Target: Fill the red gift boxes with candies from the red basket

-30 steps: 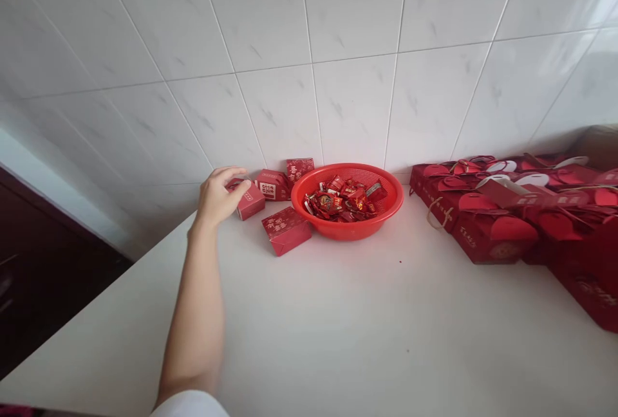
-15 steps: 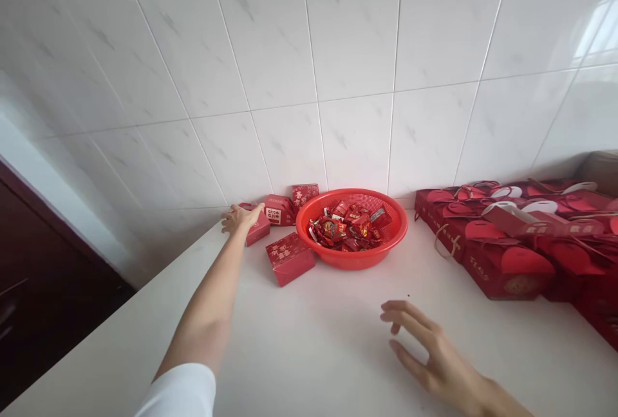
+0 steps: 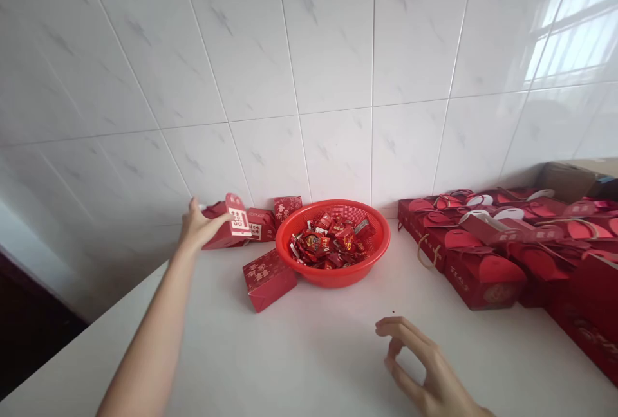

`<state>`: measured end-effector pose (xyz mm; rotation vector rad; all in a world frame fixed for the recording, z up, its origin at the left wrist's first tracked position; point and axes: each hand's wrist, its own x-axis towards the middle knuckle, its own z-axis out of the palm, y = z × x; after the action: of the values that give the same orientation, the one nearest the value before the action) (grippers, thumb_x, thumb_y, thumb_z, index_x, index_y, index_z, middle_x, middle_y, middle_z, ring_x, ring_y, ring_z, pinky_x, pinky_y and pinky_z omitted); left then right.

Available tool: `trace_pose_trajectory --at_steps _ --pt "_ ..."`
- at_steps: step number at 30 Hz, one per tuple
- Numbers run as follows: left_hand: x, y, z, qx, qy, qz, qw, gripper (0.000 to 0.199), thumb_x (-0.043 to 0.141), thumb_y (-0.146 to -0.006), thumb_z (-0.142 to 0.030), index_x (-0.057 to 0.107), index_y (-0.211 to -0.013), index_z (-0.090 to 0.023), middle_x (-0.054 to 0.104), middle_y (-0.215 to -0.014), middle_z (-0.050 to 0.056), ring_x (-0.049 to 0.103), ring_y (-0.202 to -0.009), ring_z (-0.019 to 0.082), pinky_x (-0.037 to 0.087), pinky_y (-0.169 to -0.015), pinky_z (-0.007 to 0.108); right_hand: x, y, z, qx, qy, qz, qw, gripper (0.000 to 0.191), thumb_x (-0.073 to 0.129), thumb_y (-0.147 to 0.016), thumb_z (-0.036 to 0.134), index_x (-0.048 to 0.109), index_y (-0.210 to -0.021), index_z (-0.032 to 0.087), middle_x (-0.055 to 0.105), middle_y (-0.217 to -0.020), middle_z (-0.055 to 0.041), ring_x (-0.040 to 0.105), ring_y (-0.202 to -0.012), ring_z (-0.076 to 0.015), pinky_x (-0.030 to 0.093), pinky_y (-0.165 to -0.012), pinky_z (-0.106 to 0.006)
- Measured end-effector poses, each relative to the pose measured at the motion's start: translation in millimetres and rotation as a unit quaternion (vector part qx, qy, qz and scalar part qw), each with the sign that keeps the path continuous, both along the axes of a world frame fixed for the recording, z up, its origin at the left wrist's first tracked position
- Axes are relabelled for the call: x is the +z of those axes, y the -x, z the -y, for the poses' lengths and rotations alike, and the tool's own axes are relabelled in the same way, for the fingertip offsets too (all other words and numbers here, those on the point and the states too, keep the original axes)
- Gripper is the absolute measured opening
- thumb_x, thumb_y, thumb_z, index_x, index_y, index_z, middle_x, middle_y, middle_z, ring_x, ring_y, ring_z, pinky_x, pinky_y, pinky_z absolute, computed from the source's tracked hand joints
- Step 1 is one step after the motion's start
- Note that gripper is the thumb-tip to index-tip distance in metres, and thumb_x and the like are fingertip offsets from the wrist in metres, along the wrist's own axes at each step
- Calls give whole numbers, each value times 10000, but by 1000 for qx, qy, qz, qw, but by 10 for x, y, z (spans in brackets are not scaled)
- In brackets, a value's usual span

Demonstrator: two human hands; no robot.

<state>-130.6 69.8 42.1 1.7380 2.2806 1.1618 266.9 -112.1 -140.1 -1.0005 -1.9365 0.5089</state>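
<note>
At the far left of the counter, by the wall, my left hand grips a small red gift box between thumb and fingers. A rounded flap with a white label and dark characters sticks up at the box's right end. My right hand hovers over the near counter, loosely curved, thumb and fingers apart, holding nothing. Between the hands is a red plastic colander with a heap of red-wrapped sweets. Touching or close to its left side lies a closed red box.
Two more red boxes, one labelled and one patterned, stand by the wall left of the colander. Many red gift boxes with cord handles crowd the right side. A brown carton is behind them. White counter meets a tiled wall.
My left hand has taken hold of the box by the wall, and its labelled flap now stands up. My right hand stays over the counter, fingers curled slightly more. The view has shifted right.
</note>
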Motion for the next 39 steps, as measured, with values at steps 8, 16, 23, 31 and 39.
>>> trace_pose_trajectory --at_steps 8,16,23,31,39 --pt "-280 -1102 1234 -529 -170 -113 823 1084 810 -779 -376 110 -1605 -430 292 -1632 92 342 -1478 403 419 -1138 557 239 -41 -17 -48 151 -133 978 382 466 -990 551 619 -1159 245 664 -855 -46 652 -781 -203 553 -763 -339" --pt "-1230 -1799 1374 -587 -232 -108 768 1052 715 -864 -150 19 -1612 -399 187 -1590 190 314 -1493 372 467 -1093 542 465 -158 -10 -77 43 -261 961 457 511 -968 564 511 -1304 255 622 -1259 -122 636 -868 -205 550 -807 -365" --pt "-1350 -1756 1317 -581 -148 -61 798 1116 821 -776 -295 80 -1608 -356 120 -1618 185 231 -1519 415 399 -1146 595 595 -74 -25 -114 64 -109 985 386 627 -916 464 511 -1221 258 625 -1210 -84 606 -768 -165 565 -760 -368" --pt "-977 -1665 1373 -541 39 54 839 599 512 -975 -525 449 -1490 -226 236 -1636 146 303 -1500 347 354 -1192 506 741 39 -37 -145 7 7 989 312 605 -900 444 512 -1115 237 669 -1061 -73 640 -783 -192 567 -701 -362" --pt "-795 -1669 1338 -475 100 177 856 430 503 -978 -488 591 -692 -180 629 -1244 105 583 -1256 288 542 -937 341 861 93 -81 -210 -97 76 970 275 586 -898 334 527 -1150 240 653 -1153 -122 672 -944 -261 570 -748 -398"
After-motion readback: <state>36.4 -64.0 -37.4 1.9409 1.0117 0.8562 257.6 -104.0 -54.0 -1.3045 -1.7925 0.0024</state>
